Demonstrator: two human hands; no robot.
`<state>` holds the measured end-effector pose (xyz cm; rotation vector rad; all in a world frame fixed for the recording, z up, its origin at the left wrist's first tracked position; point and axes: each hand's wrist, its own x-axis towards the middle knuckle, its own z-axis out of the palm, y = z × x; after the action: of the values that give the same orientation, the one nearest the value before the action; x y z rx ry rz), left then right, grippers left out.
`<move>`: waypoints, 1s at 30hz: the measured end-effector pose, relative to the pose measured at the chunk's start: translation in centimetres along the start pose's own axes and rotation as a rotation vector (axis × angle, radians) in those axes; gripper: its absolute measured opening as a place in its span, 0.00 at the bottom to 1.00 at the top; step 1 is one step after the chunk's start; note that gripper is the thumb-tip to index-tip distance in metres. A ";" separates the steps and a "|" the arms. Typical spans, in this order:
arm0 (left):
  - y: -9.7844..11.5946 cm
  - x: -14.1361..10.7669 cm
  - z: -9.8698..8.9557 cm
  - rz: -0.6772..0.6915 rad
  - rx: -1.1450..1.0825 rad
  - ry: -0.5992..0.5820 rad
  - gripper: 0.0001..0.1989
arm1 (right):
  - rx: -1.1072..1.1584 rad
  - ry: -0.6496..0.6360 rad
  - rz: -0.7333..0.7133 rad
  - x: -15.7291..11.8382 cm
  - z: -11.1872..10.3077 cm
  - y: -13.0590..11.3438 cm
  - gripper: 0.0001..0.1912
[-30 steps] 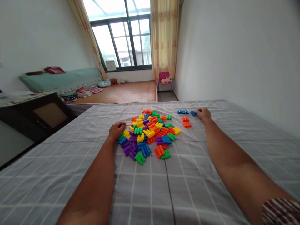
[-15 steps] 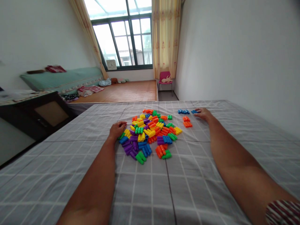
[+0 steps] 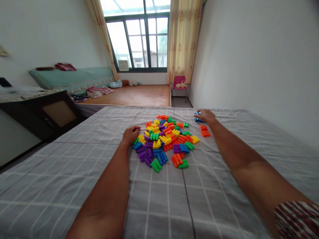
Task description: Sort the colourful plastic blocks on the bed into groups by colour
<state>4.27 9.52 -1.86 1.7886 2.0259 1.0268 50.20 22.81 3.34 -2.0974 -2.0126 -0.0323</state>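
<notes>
A heap of plastic building blocks (image 3: 159,136), shaped like joined tubes in orange, yellow, green, blue and purple, lies on the grey checked cloth (image 3: 164,202). At the heap's left edge rests my left hand (image 3: 131,134), its fingers loosely bent and apart, with nothing visible in them. Farther off to the right, my right hand (image 3: 207,116) has its fingers closed at a small group of blue blocks (image 3: 198,119). It partly covers them, so how many it grips is hidden. Just nearer than that hand, orange blocks (image 3: 205,133) lie together, apart from the heap.
Beyond the cloth-covered surface is a bed with a brown mat (image 3: 147,94). A pink chair (image 3: 179,81) holding a plush toy stands by the curtain (image 3: 183,43). On the left is a dark cabinet (image 3: 57,111); a white wall (image 3: 256,59) runs along the right.
My right hand has moved left with a blue block, up to the other blue blocks. My left hand stays beside the heap. The view has shifted slightly to the left.
</notes>
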 end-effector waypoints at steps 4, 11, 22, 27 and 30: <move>0.1 -0.1 0.0 0.011 0.021 0.008 0.16 | -0.069 -0.085 0.053 -0.4 0.8 -0.1 0.28; 0.6 -0.3 -0.2 0.007 0.036 0.000 0.16 | -0.032 -0.003 0.059 0.7 0.6 1.0 0.31; 0.9 -0.4 -0.3 0.000 0.045 -0.001 0.16 | -0.105 -0.085 0.032 0.6 1.5 1.2 0.28; 0.9 -0.4 -0.3 -0.005 0.041 0.002 0.16 | -0.068 -0.069 0.011 0.6 1.8 1.6 0.28; 0.8 -0.4 -0.2 -0.005 0.041 0.010 0.16 | -0.058 -0.060 0.015 0.3 1.7 1.6 0.29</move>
<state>4.86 9.11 -1.27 1.8012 2.0712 1.0015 51.50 23.41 1.46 -2.1737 -2.0527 -0.0261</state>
